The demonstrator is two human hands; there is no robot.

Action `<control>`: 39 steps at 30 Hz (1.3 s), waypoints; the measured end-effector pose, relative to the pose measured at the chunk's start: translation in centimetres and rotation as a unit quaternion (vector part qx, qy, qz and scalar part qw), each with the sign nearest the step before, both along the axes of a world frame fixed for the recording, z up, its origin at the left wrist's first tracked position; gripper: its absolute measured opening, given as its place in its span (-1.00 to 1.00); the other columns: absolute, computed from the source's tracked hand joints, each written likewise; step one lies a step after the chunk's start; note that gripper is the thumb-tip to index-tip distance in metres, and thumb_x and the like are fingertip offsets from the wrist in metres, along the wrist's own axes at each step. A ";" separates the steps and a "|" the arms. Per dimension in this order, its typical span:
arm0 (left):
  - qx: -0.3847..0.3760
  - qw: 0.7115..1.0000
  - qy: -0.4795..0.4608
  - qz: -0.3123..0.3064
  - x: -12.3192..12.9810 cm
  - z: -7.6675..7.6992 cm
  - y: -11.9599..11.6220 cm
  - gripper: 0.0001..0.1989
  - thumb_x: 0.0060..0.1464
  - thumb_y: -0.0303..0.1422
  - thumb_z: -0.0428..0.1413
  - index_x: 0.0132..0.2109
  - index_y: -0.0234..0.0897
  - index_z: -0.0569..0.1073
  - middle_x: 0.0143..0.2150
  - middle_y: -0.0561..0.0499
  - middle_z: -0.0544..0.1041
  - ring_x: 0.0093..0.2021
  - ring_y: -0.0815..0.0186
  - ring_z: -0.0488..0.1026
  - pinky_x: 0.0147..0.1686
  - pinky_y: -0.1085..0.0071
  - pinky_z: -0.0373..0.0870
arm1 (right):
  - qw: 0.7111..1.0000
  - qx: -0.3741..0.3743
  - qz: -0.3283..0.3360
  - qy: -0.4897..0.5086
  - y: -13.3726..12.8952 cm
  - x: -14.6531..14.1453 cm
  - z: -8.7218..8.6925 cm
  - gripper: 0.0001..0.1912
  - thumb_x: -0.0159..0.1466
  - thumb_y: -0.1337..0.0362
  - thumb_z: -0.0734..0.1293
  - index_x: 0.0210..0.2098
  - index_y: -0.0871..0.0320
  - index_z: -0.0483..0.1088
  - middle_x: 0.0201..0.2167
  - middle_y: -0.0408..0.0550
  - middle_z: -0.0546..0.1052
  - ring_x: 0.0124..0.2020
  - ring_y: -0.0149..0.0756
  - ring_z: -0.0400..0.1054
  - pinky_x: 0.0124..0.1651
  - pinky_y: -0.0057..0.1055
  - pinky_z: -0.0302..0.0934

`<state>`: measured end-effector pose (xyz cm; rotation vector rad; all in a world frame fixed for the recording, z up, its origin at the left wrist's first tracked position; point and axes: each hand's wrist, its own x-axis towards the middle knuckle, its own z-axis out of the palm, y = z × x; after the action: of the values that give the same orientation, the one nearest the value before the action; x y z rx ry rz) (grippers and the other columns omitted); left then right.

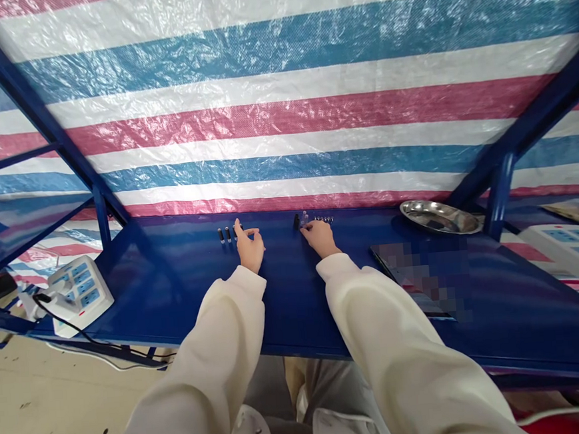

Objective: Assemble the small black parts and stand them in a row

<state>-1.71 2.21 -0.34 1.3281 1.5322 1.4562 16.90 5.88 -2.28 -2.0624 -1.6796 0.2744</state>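
My left hand hovers over the blue bench, thumb and index finger apart, just right of a short row of small black cylinders with pale ends. At least one more dark piece is partly hidden by its fingers. My right hand is lowered to the bench with its fingertips drawn together by a small clear piece. A small black piece stands just left of those fingertips. Behind the right hand runs a row of small shiny metal parts, its lower side covered. What the right fingers pinch is too small to make out.
An oval metal tray sits at the back right of the blue bench. Nearer me lies a dark flat panel, partly blurred out. White power strips stand at both sides. Striped sheeting hangs behind, between blue frame bars.
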 end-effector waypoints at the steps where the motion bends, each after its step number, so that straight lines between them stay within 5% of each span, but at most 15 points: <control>1: -0.013 1.000 -0.008 0.001 -0.1 0.0 0.1 -0.27 0.06 -0.50 -0.01 0.32 -0.17 -0.13 -0.13 -0.01 0.48 -0.68 0.55 0.29 -0.52 0.51 0.36 | 1.000 -0.002 0.000 -0.003 -0.2 0.0 0.1 -0.75 0.21 0.28 0.28 -0.17 0.26 0.49 -0.23 0.11 0.57 -0.13 -0.17 0.43 -0.12 -0.41 0.21; 12: -0.062 0.998 -0.011 -0.007 -0.3 0.2 0.6 -0.27 0.05 -0.49 0.00 0.32 -0.19 -0.12 -0.02 -0.06 0.46 -0.68 0.59 0.31 -0.57 0.55 0.33 | 0.994 -0.034 -0.005 -0.104 -4.1 -1.8 3.7 -0.69 0.30 0.25 0.13 -0.16 0.33 0.40 -0.23 0.27 0.51 -0.16 -0.05 0.44 -0.17 -0.30 0.22; 17: -0.058 0.998 -0.017 -0.007 -0.4 -0.1 0.9 -0.44 0.01 -0.50 0.02 0.18 -0.25 0.13 0.01 -0.10 0.43 -0.69 0.61 0.31 -0.60 0.56 0.30 | 0.994 -0.031 0.021 -0.106 -5.4 -2.5 4.0 -0.70 0.29 0.21 0.14 -0.23 0.24 0.43 -0.27 0.21 0.52 -0.22 -0.11 0.44 -0.21 -0.33 0.21; 23: -0.055 0.997 -0.053 -0.030 -0.1 0.0 0.6 -0.80 -0.02 -0.46 0.03 -0.17 -0.28 0.28 -0.27 0.03 0.47 -0.71 0.56 0.33 -0.70 0.59 0.15 | 0.997 0.009 0.058 -0.041 -6.0 -3.5 3.6 -0.74 0.28 0.18 0.16 -0.36 0.17 0.42 -0.37 0.09 0.53 -0.28 -0.18 0.43 -0.24 -0.37 0.18; 27: -0.033 0.985 -0.121 -0.117 0.5 0.9 -0.2 -0.89 -0.04 -0.39 0.05 -0.33 -0.28 0.26 -0.47 0.11 0.43 -0.73 0.50 0.31 -0.76 0.59 0.04 | 0.989 0.079 0.080 0.091 -5.9 -4.1 2.9 -0.74 0.29 0.16 0.14 -0.34 0.15 0.37 -0.39 0.01 0.52 -0.28 -0.23 0.42 -0.22 -0.39 0.17; 34: 0.004 0.958 -0.096 -0.269 1.1 1.4 -1.4 -0.84 -0.04 -0.30 0.07 -0.45 -0.29 0.27 -0.62 0.16 0.32 -0.75 0.52 0.24 -0.75 0.56 0.04 | 0.894 0.144 0.131 0.404 -4.8 -4.3 1.8 -0.58 0.21 -0.10 0.14 -0.33 0.14 0.29 -0.57 -0.19 0.39 -0.64 -0.44 0.20 -0.50 -0.46 0.12; 39: 0.026 0.958 -0.093 -0.271 1.2 1.1 -1.4 -0.79 -0.06 -0.28 0.11 -0.37 -0.26 0.23 -0.57 0.21 0.30 -0.74 0.56 0.21 -0.74 0.59 0.07 | 0.816 0.159 0.146 0.536 -4.8 -4.5 1.9 -0.53 0.03 -0.18 0.30 -0.47 0.12 0.25 -0.68 -0.28 0.25 -0.70 -0.52 0.05 -0.62 -0.50 -0.03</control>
<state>-0.49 0.77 0.80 1.4495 0.9142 1.2253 12.44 1.09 -0.35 -0.9951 -1.1485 0.9667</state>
